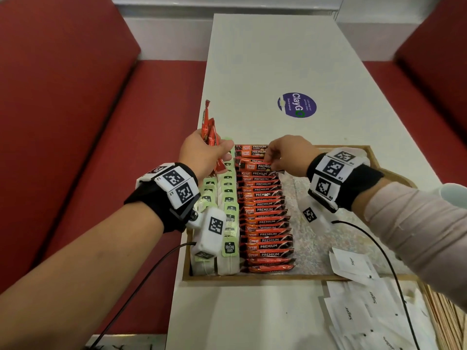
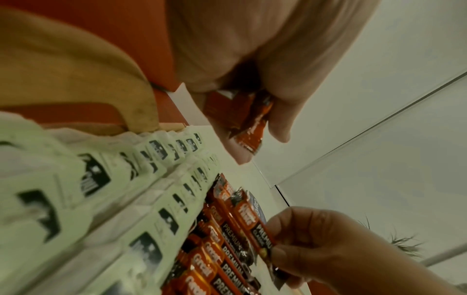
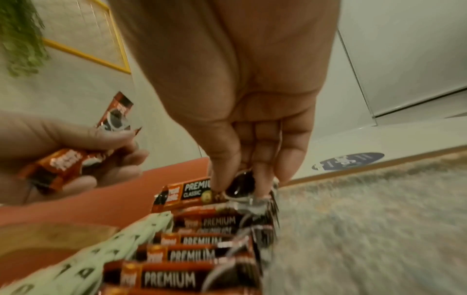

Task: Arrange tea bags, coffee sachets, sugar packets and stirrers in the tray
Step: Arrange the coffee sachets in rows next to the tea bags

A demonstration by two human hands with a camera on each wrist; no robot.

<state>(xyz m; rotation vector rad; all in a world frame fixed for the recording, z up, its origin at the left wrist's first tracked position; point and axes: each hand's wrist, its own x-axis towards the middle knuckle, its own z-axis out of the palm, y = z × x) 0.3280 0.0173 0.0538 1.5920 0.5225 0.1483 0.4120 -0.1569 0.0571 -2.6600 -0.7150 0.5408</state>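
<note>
A wooden tray (image 1: 252, 277) lies on the white table. Pale green tea bags (image 1: 228, 210) fill its left rows, and red coffee sachets (image 1: 265, 210) form a long overlapping row beside them. My right hand (image 1: 283, 157) pinches the right end of one coffee sachet (image 3: 192, 192) at the far end of that row, thumb and fingers on its dark end. My left hand (image 1: 204, 155) grips a small bundle of red coffee sachets (image 1: 211, 132) upright, just above the tray's far left corner. Seen from the left wrist, the bundle (image 2: 242, 119) sits in curled fingers.
White sugar packets (image 1: 353, 314) lie loose at the tray's near right corner and on the table in front. Wooden stirrers (image 1: 444, 314) show at the right edge. The tray's right half shows a speckled liner (image 1: 313, 231). Red bench seats (image 1: 101, 147) flank the table. A purple sticker (image 1: 297, 105) lies farther back.
</note>
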